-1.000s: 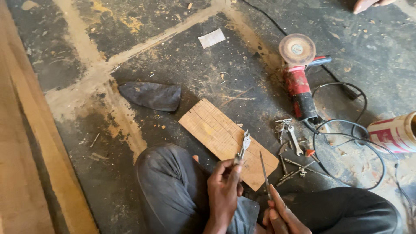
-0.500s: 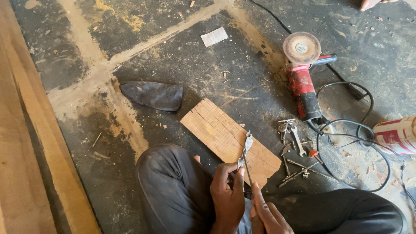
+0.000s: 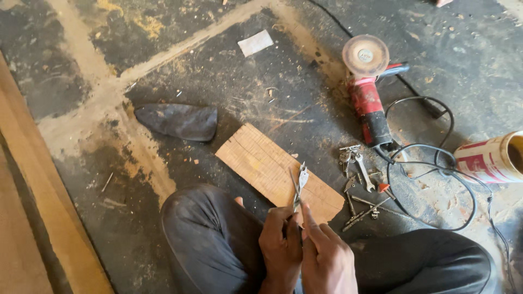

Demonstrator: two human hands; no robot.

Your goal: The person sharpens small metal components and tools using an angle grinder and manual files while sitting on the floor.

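At the bottom centre of the frame, a seated person's two hands meet between dark-trousered knees. The left hand [image 3: 280, 239] is closed around the shanks of slim metal spade drill bits [image 3: 298, 185], whose flat tips stick up past the fingers; the right hand [image 3: 327, 256] presses against it, forefinger stretched along a shank, seemingly to steady or sort them. Just beyond the tips a short wooden board [image 3: 261, 163] lies flat on the dusty floor [image 3: 81, 163], close enough to serve as a work surface. To its right, within reach, a loose scatter of spanners and bits [image 3: 362, 182] lies on the floor. Further up right lies a red angle grinder [image 3: 368, 90], disc upward, its black cable [image 3: 436, 179] looping toward a red-and-white tin [image 3: 493, 158] at the right edge. Left of the board lies a dark cloth [image 3: 180, 121]; a paper scrap [image 3: 256, 42] sits near the top.
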